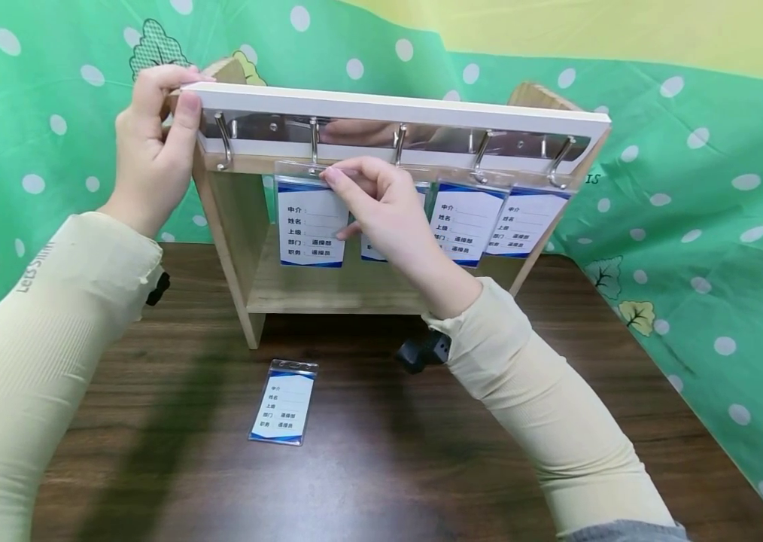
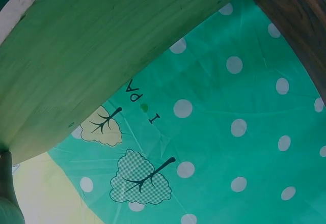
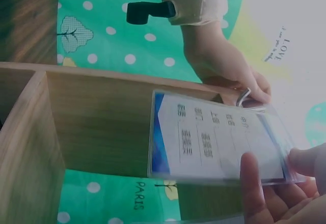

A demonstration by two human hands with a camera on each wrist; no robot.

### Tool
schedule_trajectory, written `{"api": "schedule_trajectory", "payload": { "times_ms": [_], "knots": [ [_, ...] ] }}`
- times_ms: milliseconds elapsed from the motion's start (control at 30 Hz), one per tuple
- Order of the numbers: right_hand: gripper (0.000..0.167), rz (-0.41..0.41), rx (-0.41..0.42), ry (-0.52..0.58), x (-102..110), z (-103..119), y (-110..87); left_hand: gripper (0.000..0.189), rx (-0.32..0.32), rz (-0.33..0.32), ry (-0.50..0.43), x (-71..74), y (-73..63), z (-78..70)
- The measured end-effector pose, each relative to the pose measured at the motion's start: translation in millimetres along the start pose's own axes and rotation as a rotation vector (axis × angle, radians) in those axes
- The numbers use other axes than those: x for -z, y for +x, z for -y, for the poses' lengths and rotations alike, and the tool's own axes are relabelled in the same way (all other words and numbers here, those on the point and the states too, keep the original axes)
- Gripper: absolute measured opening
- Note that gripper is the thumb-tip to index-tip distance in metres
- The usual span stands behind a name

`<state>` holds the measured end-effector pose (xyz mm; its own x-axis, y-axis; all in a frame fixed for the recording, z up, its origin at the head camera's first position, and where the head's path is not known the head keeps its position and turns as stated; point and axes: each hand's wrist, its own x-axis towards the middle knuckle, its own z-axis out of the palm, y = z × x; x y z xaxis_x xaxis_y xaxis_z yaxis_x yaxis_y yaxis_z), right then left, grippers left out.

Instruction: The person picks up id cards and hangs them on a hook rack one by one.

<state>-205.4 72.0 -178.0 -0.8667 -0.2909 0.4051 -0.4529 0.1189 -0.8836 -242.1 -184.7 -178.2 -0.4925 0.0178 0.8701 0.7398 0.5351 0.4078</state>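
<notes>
A wooden rack (image 1: 256, 256) carries a white board (image 1: 388, 102) with a strip of metal hooks. My left hand (image 1: 151, 147) grips the board's left end, thumb on the front. My right hand (image 1: 388, 199) pinches the top right corner of a clear-sleeved name badge (image 1: 311, 226) between thumb and fingers. The badge hangs upright below the second hook (image 1: 314, 143) from the left, whose tip overlaps its top edge. In the right wrist view, the badge (image 3: 214, 137) shows its printed face and my right hand (image 3: 290, 198) holds its top end.
Several more badges, including one at the right end (image 1: 527, 222), hang along the hooks to the right. The leftmost hook (image 1: 223, 143) bears no badge. A loose badge (image 1: 283, 403) lies on the dark wooden table (image 1: 388, 467). Green dotted cloth (image 1: 713, 226) surrounds the back and right.
</notes>
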Motion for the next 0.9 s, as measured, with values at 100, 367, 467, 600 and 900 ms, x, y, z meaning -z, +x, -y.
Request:
{"api": "schedule_trajectory", "payload": {
  "times_ms": [100,367,467,600,900],
  "knots": [
    [0.022,-0.015,0.012,-0.027,-2,-1,-0.5,0.031,0.015,-0.024,-0.003,-2.0,-0.1,-1.1],
    [0.021,-0.067,0.028,-0.075,-8,-1,-0.1,0.029,0.033,-0.050,0.017,-3.8,0.2,-0.6],
    [0.020,-0.094,0.048,-0.089,-11,-1,0.4,0.028,0.063,-0.061,0.021,-4.9,0.9,0.8],
    [0.018,-0.123,0.078,-0.114,-14,-1,0.5,0.027,0.091,-0.078,0.005,-6.4,1.6,1.9],
    [0.017,-0.157,0.096,-0.090,-17,-4,1.8,0.028,0.087,-0.107,-0.048,-8.1,1.9,0.6]
  ]
}}
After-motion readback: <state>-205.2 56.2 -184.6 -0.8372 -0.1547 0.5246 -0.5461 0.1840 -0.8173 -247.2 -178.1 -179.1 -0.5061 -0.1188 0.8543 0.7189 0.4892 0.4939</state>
